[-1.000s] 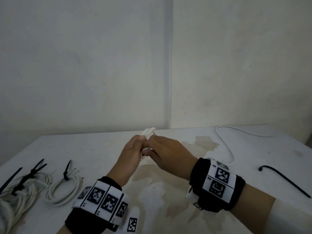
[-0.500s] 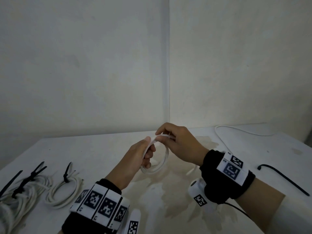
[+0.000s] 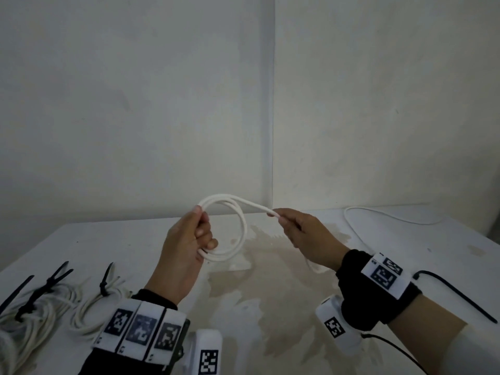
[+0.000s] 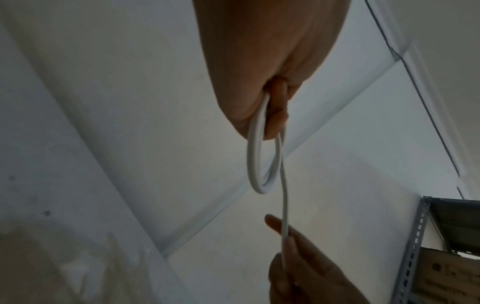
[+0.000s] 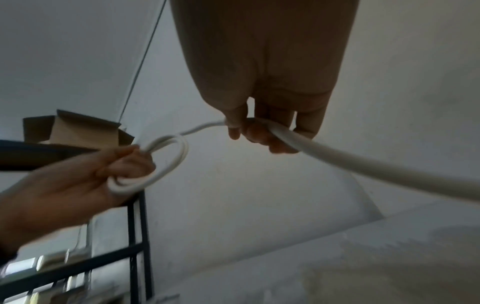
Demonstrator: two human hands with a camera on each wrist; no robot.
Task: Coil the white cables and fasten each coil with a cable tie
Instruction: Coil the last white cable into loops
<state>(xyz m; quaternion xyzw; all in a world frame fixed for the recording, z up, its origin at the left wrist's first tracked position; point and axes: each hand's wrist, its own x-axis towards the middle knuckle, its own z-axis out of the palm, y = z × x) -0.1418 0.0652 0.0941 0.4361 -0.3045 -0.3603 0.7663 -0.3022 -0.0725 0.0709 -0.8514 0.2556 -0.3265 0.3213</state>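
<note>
Left hand [image 3: 186, 239] is gripping a small coil of white cable [image 3: 238, 226] above the table [image 3: 351, 266], fingers curled thru the loops w/ thumb on top. Right hand [image 3: 305, 234] is pinching the cable's free run just right of the coil, the rest trailing back toward the table's far right. Two tied coils [image 3: 89, 307] are lying at front left, and a loose black cable tie [image 3: 454, 293] is lying at right.

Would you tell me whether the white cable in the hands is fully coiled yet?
Only partly coiled: the left hand grips a few loops of the white cable, while the right hand holds its loose length.
</note>
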